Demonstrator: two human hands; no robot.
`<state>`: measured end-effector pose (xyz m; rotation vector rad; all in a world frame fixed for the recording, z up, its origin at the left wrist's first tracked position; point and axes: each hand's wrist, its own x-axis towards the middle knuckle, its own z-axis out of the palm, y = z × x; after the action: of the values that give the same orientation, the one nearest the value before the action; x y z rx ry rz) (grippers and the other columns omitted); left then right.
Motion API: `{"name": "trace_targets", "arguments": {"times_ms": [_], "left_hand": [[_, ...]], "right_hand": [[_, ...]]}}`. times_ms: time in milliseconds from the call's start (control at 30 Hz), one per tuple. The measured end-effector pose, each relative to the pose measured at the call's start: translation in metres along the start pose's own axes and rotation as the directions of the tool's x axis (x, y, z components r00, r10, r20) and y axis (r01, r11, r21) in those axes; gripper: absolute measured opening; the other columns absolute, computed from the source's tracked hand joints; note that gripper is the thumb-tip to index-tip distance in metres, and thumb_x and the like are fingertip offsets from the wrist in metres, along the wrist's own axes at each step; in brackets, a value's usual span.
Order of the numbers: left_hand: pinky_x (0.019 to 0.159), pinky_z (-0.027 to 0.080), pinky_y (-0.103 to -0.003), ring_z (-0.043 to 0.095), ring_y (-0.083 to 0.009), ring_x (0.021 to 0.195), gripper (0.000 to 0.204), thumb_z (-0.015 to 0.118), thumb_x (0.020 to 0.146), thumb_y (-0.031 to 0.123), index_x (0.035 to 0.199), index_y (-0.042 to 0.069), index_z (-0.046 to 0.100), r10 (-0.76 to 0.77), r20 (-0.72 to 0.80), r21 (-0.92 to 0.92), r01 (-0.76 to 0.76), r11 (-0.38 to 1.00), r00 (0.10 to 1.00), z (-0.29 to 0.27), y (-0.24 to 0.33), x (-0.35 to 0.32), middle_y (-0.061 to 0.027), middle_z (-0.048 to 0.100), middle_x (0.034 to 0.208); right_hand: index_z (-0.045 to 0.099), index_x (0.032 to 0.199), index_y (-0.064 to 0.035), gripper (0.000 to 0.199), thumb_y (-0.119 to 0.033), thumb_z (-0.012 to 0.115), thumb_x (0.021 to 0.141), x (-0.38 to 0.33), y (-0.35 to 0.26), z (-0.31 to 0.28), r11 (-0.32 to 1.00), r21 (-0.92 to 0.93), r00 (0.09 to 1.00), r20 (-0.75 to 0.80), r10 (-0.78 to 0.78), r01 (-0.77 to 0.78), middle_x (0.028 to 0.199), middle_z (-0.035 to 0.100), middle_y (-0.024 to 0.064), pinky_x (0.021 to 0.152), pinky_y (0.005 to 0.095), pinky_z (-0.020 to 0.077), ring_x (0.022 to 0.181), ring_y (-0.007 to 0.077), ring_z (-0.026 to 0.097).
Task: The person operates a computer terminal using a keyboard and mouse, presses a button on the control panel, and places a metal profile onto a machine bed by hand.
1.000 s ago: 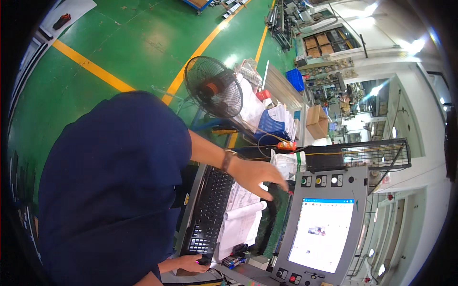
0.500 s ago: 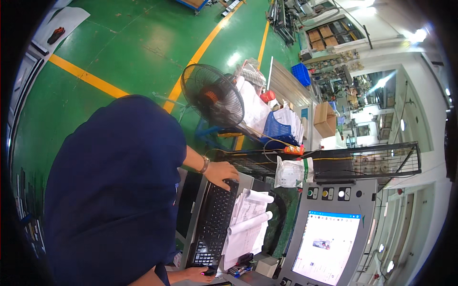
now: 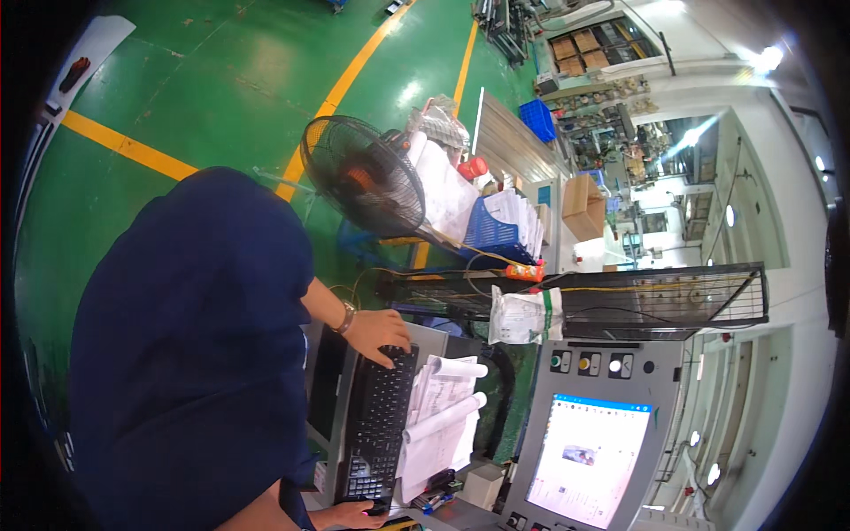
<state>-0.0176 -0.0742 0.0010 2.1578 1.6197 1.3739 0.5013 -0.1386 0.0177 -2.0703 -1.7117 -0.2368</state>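
My left hand [image 3: 376,334], with a watch on its wrist, rests fingers spread on the far end of a black keyboard [image 3: 376,425]. The keyboard lies on a grey console shelf. My right hand [image 3: 347,514] shows at the bottom edge, cupped over a small dark mouse [image 3: 375,509] beside the keyboard's near end. Rolled and loose white papers [image 3: 438,416] lie along the keyboard's right side. My dark blue shirt fills the left of the view and hides most of both arms.
A grey control panel with round buttons [image 3: 589,363] and a lit screen [image 3: 589,460] stands right of the papers. Above it are a black wire-grid rack [image 3: 655,296] and a white bag [image 3: 522,314]. A black pedestal fan [image 3: 363,177] and a blue basket [image 3: 491,232] stand on the green floor.
My left hand has drawn back from near the button panel and come down on the keyboard. My right hand has stayed at the mouse. The view has shifted slightly.
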Motion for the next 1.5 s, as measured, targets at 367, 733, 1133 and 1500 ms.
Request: {"name": "trace_targets", "arguments": {"times_ms": [367, 733, 1133, 1500], "left_hand": [[0.120, 0.038, -0.051, 0.059, -0.0335, 0.134, 0.053, 0.071, 0.102, 0.053, 0.133, 0.011, 0.069, 0.009, -0.037, 0.009, -0.009, 1.000, 0.999, 0.010, 0.004, 0.001, -0.0136, 0.066, 0.140], [0.122, 0.036, -0.052, 0.058, -0.0344, 0.135, 0.052, 0.071, 0.102, 0.053, 0.134, 0.011, 0.069, -0.006, -0.001, -0.013, 0.006, 1.000, 1.000, 0.003, 0.002, 0.001, -0.0143, 0.065, 0.142], [0.122, 0.037, -0.052, 0.058, -0.0350, 0.135, 0.052, 0.071, 0.102, 0.052, 0.132, 0.010, 0.069, 0.026, -0.028, -0.002, -0.026, 1.000, 0.999, 0.003, 0.000, 0.005, -0.0155, 0.066, 0.142], [0.121, 0.038, -0.052, 0.059, -0.0351, 0.134, 0.050, 0.073, 0.101, 0.050, 0.131, 0.010, 0.069, 0.028, -0.040, -0.013, -0.028, 1.000, 0.999, 0.004, 0.001, 0.003, -0.0152, 0.065, 0.141]], "right_hand": [[0.051, 0.161, -0.0016, 0.074, -0.033, 0.078, 0.099, 0.011, 0.005, -0.006, 0.989, -0.146, 0.998, -0.058, -0.007, -0.002, 0.157, 0.051, 0.0392, 0.126, 0.0630, 0.0334, 0.143, 0.0564, 0.050], [0.055, 0.158, -0.0048, 0.070, -0.040, 0.077, 0.101, -0.001, -0.032, -0.028, 0.999, -0.033, 0.995, -0.098, -0.020, 0.017, 0.151, 0.057, 0.0345, 0.121, 0.0614, 0.0405, 0.138, 0.0507, 0.056], [0.055, 0.157, -0.0043, 0.069, -0.038, 0.077, 0.101, 0.001, -0.036, -0.032, 1.000, -0.001, 0.996, -0.081, -0.027, 0.027, 0.151, 0.058, 0.0340, 0.121, 0.0609, 0.0407, 0.138, 0.0501, 0.056], [0.056, 0.157, -0.0039, 0.069, -0.037, 0.077, 0.100, 0.003, -0.037, -0.032, 0.999, 0.030, 0.994, -0.103, -0.021, 0.024, 0.151, 0.058, 0.0336, 0.121, 0.0605, 0.0410, 0.138, 0.0496, 0.056]]}}
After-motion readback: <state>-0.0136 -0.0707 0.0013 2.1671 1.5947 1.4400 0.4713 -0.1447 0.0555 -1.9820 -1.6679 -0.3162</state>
